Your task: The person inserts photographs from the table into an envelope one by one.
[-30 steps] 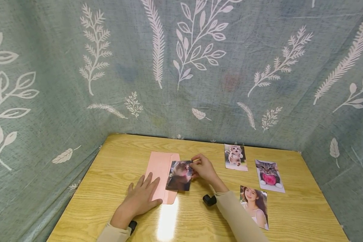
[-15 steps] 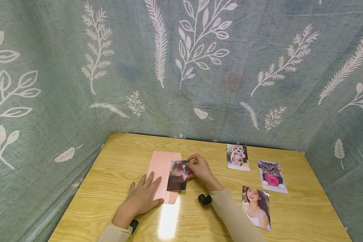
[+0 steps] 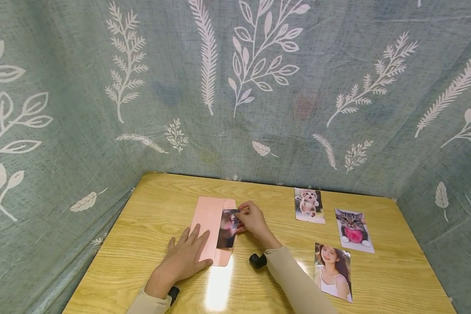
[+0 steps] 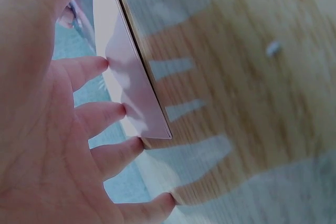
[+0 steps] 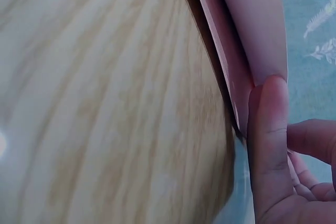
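Right fingers (image 5: 271, 124) pinch rectangular photo (image 3: 226, 231), partly inside flat pink paper envelope (image 3: 209, 213).

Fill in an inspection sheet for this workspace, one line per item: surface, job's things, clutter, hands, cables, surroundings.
Surface: wood-grain table, bright glare between the forearms.
Job's things: pink envelope lying flat; dark photo at its opening, apparently partly inside.
Clutter: three loose photos on the right, lying apart: kitten, cat and portrait.
Left hand: fingers spread, resting partly on the envelope.
Right hand: pinches the dark photo's right edge.
Cables: nothing seen.
Surroundings: leaf-print cloth behind the table and along both sides.
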A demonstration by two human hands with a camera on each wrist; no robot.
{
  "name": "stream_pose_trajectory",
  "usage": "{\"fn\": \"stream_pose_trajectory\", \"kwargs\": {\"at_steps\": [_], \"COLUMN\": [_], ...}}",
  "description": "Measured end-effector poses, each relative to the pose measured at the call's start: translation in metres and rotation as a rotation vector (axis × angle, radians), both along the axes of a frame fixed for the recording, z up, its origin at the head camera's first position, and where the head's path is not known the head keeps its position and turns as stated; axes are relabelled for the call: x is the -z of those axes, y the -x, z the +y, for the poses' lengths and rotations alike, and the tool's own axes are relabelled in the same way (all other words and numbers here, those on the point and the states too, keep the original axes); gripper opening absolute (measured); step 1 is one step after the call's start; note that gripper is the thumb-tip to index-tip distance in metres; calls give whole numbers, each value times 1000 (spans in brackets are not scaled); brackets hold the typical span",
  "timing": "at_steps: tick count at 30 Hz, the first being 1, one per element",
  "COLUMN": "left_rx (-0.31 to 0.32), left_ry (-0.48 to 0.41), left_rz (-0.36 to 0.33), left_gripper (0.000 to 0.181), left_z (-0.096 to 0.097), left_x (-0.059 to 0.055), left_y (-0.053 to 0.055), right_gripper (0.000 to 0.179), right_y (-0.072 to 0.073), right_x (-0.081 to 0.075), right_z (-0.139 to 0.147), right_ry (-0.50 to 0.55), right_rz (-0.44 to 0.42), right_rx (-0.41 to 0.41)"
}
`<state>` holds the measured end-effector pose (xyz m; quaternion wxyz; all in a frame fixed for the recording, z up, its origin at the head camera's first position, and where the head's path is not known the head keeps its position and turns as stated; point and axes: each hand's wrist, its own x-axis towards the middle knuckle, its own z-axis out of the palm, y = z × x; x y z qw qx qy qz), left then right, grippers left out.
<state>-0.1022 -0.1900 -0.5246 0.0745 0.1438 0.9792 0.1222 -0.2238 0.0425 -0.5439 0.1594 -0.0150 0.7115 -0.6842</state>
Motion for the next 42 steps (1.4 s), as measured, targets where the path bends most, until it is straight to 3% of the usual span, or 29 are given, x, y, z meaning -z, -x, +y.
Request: {"fn": "stream_pose_trajectory", "kwargs": {"at_steps": [25,35,42], "left_rx": [0,-10,-15], "left_ry": [-4,-19,-26], "left_rz": [9,0,-17], "left_gripper": [83,83,83], "left_z": [0,1,1], "left_x": [3,0,-1], "left_y": [0,-1,-1], "right_gripper": [24,31,36], "right_y": [-2,-7,-19], "right_x": [1,-7,-13], "right_z": [-22,-2,8], "right_ry": [-57,-91,1], "right_rz": [49,27,-83], "right_rx": [12,-1,-77]}}
